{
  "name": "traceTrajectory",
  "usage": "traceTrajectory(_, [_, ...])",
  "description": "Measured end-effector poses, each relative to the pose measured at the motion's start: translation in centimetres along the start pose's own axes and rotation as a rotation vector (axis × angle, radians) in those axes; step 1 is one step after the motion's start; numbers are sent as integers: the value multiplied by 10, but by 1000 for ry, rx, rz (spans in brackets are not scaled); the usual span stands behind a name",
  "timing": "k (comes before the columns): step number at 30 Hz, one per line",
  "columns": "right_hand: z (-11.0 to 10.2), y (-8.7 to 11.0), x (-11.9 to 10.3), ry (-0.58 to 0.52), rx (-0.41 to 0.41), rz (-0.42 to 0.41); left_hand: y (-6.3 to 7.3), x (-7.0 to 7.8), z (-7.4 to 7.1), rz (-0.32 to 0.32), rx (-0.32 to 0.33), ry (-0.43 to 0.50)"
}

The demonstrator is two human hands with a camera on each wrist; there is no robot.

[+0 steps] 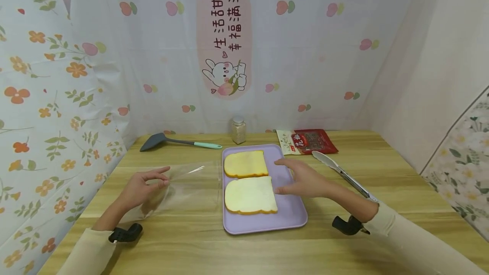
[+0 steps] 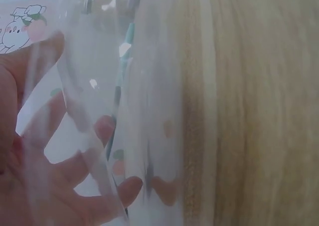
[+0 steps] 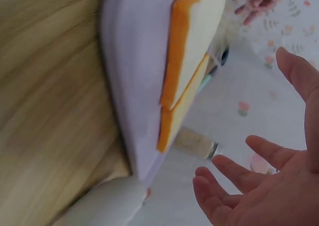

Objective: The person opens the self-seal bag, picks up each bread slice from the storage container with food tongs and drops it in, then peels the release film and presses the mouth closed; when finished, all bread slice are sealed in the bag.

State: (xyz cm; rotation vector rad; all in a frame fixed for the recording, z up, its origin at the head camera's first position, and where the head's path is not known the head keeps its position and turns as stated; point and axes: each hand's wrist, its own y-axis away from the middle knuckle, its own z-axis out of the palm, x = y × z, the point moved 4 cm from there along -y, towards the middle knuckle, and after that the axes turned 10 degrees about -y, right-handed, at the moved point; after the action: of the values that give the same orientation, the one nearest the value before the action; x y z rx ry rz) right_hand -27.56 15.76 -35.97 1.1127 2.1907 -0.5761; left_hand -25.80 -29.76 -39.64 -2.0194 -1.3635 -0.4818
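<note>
My left hand [image 1: 141, 189] hovers at the left part of a clear plastic bag or sheet [image 1: 195, 186], fingers loosely spread. In the left wrist view, the film overlaps its thumb and fingers [image 2: 130, 188], which do not pinch together. On a lilac tray [image 1: 263, 223] lie two slices of toast-shaped bread, the far one yellowish [image 1: 246, 163] and the near one paler [image 1: 250, 195]. My right hand [image 1: 303, 179] is over the tray's right side, thumb and fingers apart and holding nothing. In the right wrist view, the bread's orange crust [image 3: 175, 56] shows.
Behind the film lies a spatula [image 1: 183, 141] with a mint handle. A lidded glass jar [image 1: 238, 130] stands behind the tray. To its right are a red-and-white spice packet [image 1: 307, 141] and metal tongs [image 1: 345, 176], the latter partly beneath my right forearm. A patterned curtain hangs behind the table.
</note>
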Motion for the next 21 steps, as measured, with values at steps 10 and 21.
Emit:
traceTrajectory(10, [-33, 31, 42, 122, 118, 69, 1, -3, 0, -10, -11, -14])
traceTrajectory(21, [-67, 66, 86, 263, 143, 206, 1, -2, 3, -15, -3, -49])
